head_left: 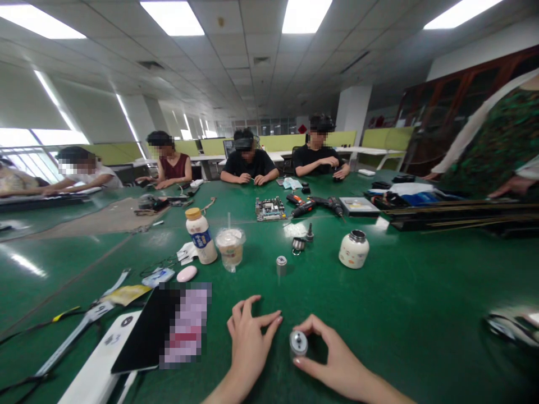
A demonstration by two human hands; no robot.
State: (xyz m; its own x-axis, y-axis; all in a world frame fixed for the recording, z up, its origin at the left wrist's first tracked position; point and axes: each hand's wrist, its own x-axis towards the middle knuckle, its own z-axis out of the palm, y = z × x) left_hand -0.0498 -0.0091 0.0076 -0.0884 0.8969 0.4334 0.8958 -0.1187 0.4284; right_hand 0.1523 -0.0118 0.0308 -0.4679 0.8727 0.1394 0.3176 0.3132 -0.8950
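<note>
Silver metal, a short cylinder (298, 344) with a small knob-like bit in the middle of its top, and that's the thing in hand here. The right hand (337, 360) grips it from the right side, thumb on the near side and index finger curled round the far side. The left hand (250, 339) is just to the left of the cylinder, not touching it; its thumb and index tips nearly meet, the other fingers are loosely bent, and I honestly can't tell if anything tiny is pinched there.

Everything else goes by that cylinder. It's over a green tabletop (404, 314), with a similar metal piece (281, 266) standing beyond it. A pale open-topped jar (354, 251) is beyond it to the right. Beyond it to the left are a lidded plastic cup (231, 248) and a bottle (202, 238) with a tan cap, with a dark tablet (145, 331) well off to its left. Way past it: a circuit board (270, 209), then people seated along the far side.
</note>
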